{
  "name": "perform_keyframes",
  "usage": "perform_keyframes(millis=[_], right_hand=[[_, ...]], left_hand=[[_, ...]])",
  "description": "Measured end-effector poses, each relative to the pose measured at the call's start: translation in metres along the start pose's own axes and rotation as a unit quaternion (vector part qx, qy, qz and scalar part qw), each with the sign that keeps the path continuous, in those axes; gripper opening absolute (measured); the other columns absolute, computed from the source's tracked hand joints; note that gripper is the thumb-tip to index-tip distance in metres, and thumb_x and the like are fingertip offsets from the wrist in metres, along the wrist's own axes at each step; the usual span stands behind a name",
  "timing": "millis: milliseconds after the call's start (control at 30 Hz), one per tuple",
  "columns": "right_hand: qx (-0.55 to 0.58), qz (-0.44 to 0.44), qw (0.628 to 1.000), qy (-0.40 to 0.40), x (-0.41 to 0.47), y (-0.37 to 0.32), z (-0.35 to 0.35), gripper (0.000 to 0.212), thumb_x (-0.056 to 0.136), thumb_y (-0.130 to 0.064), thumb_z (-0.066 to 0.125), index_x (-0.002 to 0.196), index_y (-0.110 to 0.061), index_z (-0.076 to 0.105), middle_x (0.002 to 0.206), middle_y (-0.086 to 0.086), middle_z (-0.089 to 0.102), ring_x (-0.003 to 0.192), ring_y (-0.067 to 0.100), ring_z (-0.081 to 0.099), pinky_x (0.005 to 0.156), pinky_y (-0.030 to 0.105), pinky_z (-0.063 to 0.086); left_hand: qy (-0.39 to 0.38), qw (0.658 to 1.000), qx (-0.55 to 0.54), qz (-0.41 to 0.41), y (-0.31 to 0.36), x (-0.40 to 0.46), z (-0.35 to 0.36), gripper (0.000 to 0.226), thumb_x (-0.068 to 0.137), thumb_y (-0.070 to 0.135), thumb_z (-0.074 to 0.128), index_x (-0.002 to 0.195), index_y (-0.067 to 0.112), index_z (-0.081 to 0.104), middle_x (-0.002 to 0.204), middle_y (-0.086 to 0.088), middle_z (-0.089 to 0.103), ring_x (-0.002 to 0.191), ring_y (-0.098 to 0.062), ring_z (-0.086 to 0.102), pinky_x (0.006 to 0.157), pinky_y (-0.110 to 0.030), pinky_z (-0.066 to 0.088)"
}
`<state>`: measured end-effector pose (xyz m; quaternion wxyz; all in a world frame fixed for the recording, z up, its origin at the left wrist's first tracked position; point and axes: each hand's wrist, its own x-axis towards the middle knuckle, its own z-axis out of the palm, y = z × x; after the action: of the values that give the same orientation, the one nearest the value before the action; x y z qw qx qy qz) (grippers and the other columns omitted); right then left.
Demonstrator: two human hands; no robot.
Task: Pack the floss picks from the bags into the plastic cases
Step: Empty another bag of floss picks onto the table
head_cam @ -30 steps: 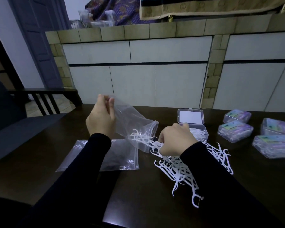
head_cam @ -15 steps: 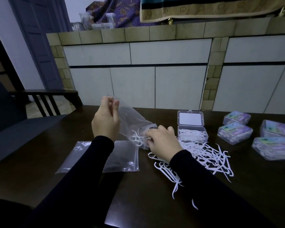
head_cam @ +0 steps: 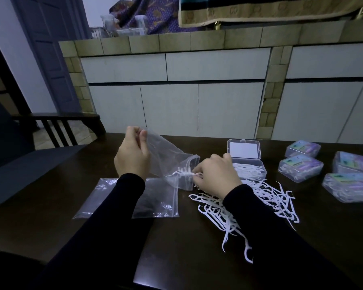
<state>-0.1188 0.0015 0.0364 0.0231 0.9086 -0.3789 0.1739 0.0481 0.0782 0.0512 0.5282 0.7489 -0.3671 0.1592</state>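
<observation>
My left hand [head_cam: 132,155] pinches the bottom end of a clear zip bag [head_cam: 168,162], holding it tilted with its mouth down to the right. A few white floss picks [head_cam: 183,172] stick out of that mouth, and my right hand [head_cam: 215,174] pinches them there. A loose heap of floss picks [head_cam: 222,214] lies on the dark table under and right of my right forearm. Behind the heap stands an open clear plastic case [head_cam: 249,168], lid up, with picks inside.
An empty flat zip bag [head_cam: 113,197] lies under my left forearm. Several shut, filled cases with coloured labels [head_cam: 300,167] sit at the right of the table [head_cam: 176,248]. A chair [head_cam: 57,126] stands at the far left; a tiled counter runs behind.
My right hand went from the heap to the bag's mouth and now pulls picks out to the right. The bag holds fewer picks than a second ago.
</observation>
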Motion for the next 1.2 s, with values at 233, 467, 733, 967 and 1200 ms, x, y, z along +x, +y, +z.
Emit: perform_keyframes(millis=[233,467,733,967,1200], right_hand=[[-0.031,0.1,0.994,-0.02,-0.002,0.007,0.0,0.023,0.086,-0.042,0.06,0.105,-0.031,0.068,0.1,-0.006,0.067,0.109,0.02,0.053,0.098,0.044,0.026],[-0.01,-0.001,0.999,-0.048,-0.004,-0.002,0.005,0.026,0.096,-0.043,0.05,0.109,-0.037,0.071,0.109,-0.011,0.068,0.109,0.018,0.047,0.099,0.043,0.025],[0.0,0.016,0.999,-0.043,-0.004,-0.001,0.004,0.024,0.093,-0.038,0.052,0.095,-0.031,0.075,0.098,-0.01,0.069,0.104,0.016,0.051,0.1,0.041,0.026],[0.386,0.136,0.9,0.152,0.004,0.018,-0.002,0.04,0.096,-0.054,0.035,0.11,-0.018,0.045,0.109,0.002,0.051,0.1,0.017,0.049,0.09,0.032,0.041],[0.507,0.172,0.83,0.157,0.004,0.02,-0.002,0.036,0.095,-0.051,0.044,0.113,-0.02,0.049,0.097,-0.008,0.057,0.087,0.008,0.055,0.071,0.021,0.044]], left_hand=[[0.026,0.999,-0.027,-0.018,-0.002,0.003,-0.003,0.025,0.101,0.037,0.039,0.105,0.015,0.052,0.087,0.009,0.054,0.074,-0.011,0.048,0.065,-0.027,0.032],[0.067,0.996,-0.052,-0.033,0.001,0.004,-0.004,0.025,0.102,0.033,0.039,0.109,0.013,0.05,0.09,0.008,0.054,0.077,-0.011,0.047,0.063,-0.022,0.028],[0.122,0.981,-0.147,-0.015,0.007,0.008,-0.007,0.02,0.102,0.027,0.039,0.106,0.009,0.047,0.082,0.004,0.052,0.066,-0.006,0.048,0.053,-0.018,0.029],[0.038,0.959,-0.281,-0.024,0.019,0.001,0.001,0.002,0.101,0.018,0.044,0.099,0.016,0.044,0.082,0.01,0.047,0.067,0.012,0.048,0.063,-0.005,0.038],[-0.13,0.876,-0.455,-0.093,0.015,0.001,0.006,0.02,0.094,0.003,0.051,0.083,0.02,0.051,0.071,0.009,0.05,0.059,-0.004,0.047,0.053,-0.017,0.038]])
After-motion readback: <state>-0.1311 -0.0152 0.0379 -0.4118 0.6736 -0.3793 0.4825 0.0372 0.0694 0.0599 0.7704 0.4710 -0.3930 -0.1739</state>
